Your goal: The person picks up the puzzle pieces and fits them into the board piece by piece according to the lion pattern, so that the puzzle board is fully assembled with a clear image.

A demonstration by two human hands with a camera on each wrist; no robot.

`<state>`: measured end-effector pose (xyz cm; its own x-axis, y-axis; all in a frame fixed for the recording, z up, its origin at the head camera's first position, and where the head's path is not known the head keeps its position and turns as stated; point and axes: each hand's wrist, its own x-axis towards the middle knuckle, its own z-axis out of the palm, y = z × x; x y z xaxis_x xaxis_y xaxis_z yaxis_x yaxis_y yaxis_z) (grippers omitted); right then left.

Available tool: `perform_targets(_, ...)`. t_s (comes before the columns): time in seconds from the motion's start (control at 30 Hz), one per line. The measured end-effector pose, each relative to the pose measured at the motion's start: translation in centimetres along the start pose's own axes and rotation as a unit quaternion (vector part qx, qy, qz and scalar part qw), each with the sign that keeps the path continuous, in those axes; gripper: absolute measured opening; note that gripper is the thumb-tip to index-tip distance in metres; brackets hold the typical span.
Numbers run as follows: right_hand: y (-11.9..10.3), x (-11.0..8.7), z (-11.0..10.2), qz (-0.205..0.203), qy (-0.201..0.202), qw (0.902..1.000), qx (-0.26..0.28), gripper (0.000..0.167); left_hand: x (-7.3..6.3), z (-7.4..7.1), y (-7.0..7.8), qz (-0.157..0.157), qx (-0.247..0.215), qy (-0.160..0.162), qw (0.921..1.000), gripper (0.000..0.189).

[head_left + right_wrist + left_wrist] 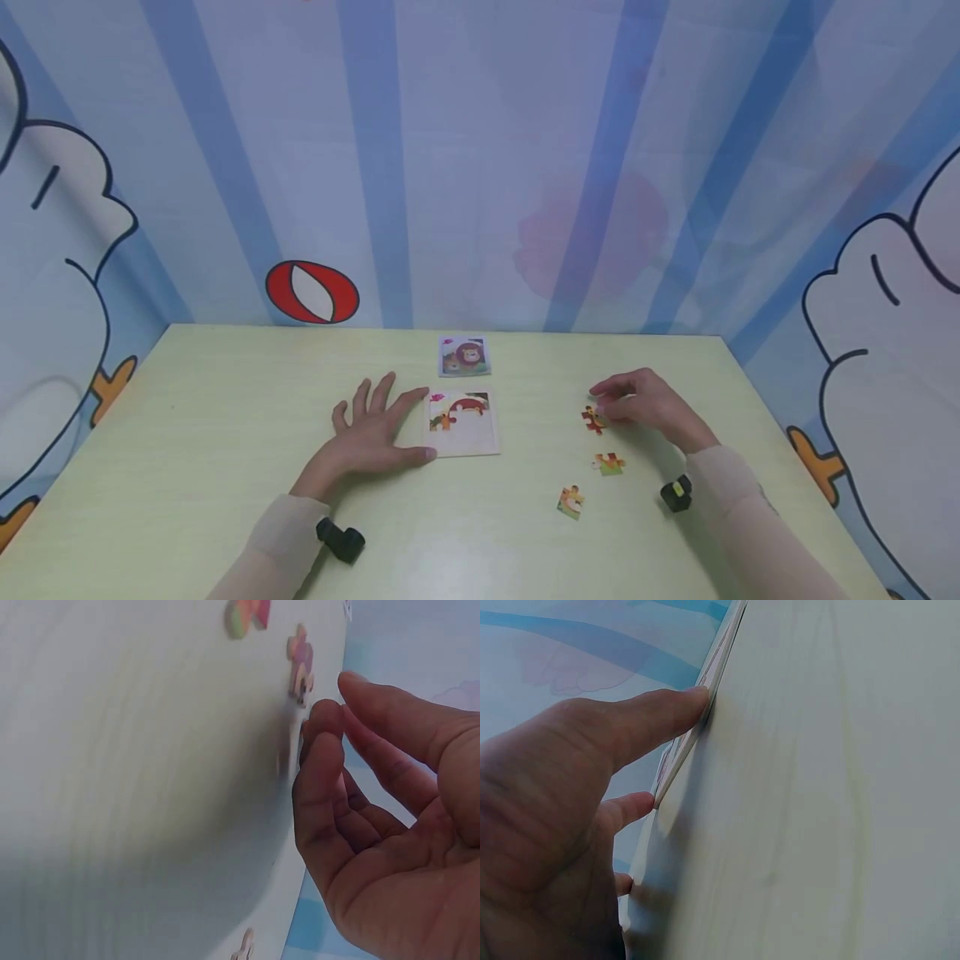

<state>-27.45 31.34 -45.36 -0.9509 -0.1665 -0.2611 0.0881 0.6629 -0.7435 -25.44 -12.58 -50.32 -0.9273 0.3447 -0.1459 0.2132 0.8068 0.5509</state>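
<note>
My left hand is spread flat, its index fingertip and thumb touching the left edge of a square puzzle board. A partly assembled animal picture fills the board's upper part. In the left wrist view, the board's thin edge lies against my fingertips. Over on the right, my right hand hovers low with loosely bent fingers above a brown and orange puzzle piece. Thumb and index fingertips stand apart in the right wrist view. A brown sliver beside the fingertips is mostly hidden.
A lion picture card lies behind the board. Two more puzzle pieces, one orange and green, one tan and green, lie nearer on the pale table. A printed cloth backdrop rises behind the table's far edge.
</note>
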Motion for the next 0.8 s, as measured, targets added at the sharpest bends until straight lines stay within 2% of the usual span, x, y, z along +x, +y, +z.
perform_targets(0.2, 0.9, 0.0, 0.0, -0.015, -0.011, 0.9993, -0.034, 0.035, -0.1, 0.1, 0.0, 0.006, -0.004, 0.008, 0.9999, 0.098)
perform_targets(0.43, 1.2, 0.0, 0.2, -0.058, -0.027, 0.9946, -0.081, 0.038, -0.2, -0.2, 0.1, 0.002, -0.004, -0.001, 1.0, 0.1)
perform_targets(0.63, 1.3, 0.1, 0.4, -0.073, -0.029, 0.993, -0.088, 0.037, 0.2, 0.4, -0.5, 0.001, 0.002, 0.008, 1.0, 0.097)
perform_targets(0.8, 1.4, 0.1, 0.6, -0.065, -0.019, 0.9944, -0.082, 0.034, -0.1, -0.2, 0.1, -0.005, 0.005, -0.005, 1.0, 0.097)
